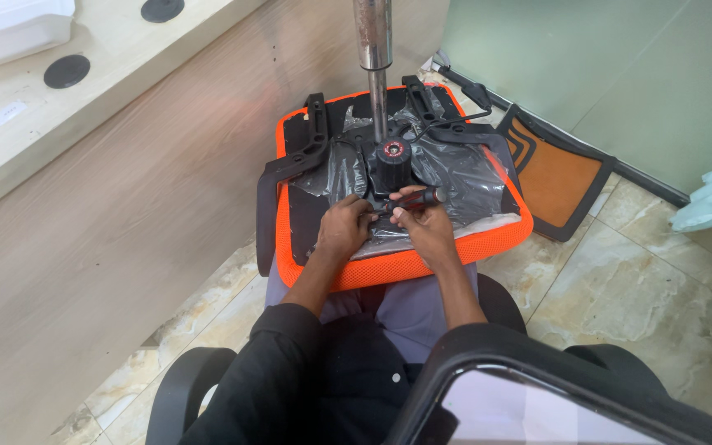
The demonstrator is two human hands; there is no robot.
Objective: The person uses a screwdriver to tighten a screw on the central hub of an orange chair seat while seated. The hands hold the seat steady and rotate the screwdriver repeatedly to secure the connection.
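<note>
The right hand [427, 227] has its grip closed round a black-handled screwdriver [413, 199], which lies across the underside of an upturned orange chair seat [409, 265] resting on the person's lap. Just left of that grip, the left hand [344, 228] presses its curled fingers on the plastic-wrapped black mechanism [393, 165]; whether it grasps anything I cannot tell. Directly beyond the grip rises the metal gas-lift column [373, 37], and well off to its right an orange panel [555, 171] lies on the floor.

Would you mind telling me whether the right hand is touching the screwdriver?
Touching: the head view shows the right hand with fingers wrapped over the screwdriver, no gap visible.
</note>
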